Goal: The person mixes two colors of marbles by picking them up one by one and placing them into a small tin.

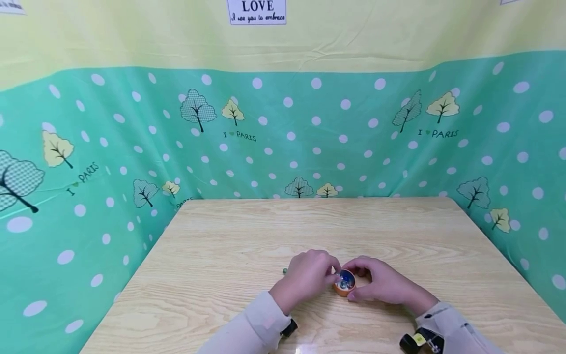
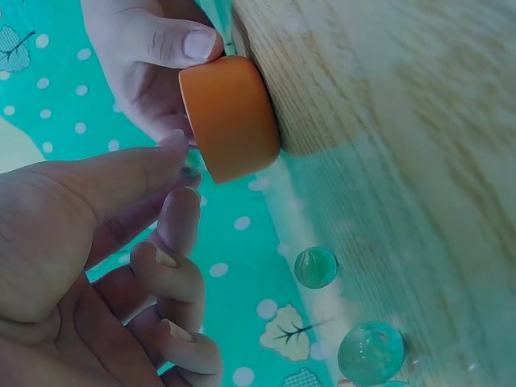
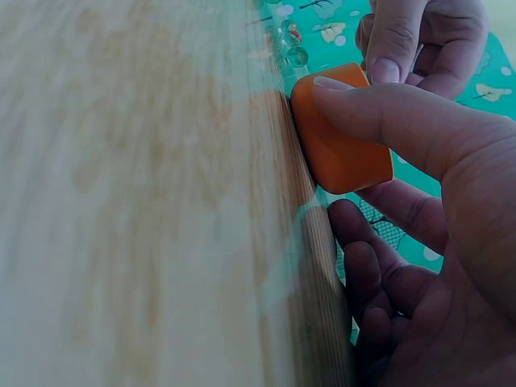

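Note:
A small orange cup stands on the table with several glass marbles inside, some of them blue. My right hand holds it from the right side, and its thumb lies along the orange wall. Over the cup's left rim is my left hand. Its thumb and index finger pinch a clear glass marble, mostly covered by the fingertips. The left hand's other fingers are loosely curled beneath. On the table near that hand lie a smaller greenish marble and a larger one.
The wooden table is bounded at the back and sides by a green polka-dot cloth. A green marble shows just left of the left hand. Black wrist cameras sit under both sleeves, close over the tabletop.

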The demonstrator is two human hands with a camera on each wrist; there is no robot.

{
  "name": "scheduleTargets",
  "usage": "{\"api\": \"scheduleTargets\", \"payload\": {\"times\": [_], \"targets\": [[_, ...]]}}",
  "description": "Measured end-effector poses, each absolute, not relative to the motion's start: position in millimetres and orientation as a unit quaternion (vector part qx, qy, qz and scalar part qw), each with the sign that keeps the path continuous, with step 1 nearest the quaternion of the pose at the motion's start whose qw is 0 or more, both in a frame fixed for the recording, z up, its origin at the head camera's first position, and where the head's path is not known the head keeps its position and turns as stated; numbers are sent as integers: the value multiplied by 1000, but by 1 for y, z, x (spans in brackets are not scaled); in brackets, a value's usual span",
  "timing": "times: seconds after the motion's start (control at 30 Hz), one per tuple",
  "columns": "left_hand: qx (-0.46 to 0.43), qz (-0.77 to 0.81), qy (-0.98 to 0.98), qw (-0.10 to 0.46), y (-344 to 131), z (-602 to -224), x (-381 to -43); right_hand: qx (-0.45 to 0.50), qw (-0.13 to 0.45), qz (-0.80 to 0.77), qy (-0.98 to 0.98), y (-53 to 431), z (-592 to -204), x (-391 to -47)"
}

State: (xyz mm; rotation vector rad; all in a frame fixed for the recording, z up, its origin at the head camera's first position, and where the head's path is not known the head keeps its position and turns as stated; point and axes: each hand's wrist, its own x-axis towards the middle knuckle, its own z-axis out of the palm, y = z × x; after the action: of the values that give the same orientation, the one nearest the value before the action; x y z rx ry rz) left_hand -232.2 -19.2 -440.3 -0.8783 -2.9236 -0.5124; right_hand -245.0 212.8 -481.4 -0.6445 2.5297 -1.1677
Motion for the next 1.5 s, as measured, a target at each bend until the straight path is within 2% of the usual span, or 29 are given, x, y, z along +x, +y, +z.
{"api": "scheduleTargets", "payload": {"times": [1.5], "targets": [[-256, -155, -954, 33, -46, -437, -231, -222, 138, -407, 875, 213, -481, -245]]}}
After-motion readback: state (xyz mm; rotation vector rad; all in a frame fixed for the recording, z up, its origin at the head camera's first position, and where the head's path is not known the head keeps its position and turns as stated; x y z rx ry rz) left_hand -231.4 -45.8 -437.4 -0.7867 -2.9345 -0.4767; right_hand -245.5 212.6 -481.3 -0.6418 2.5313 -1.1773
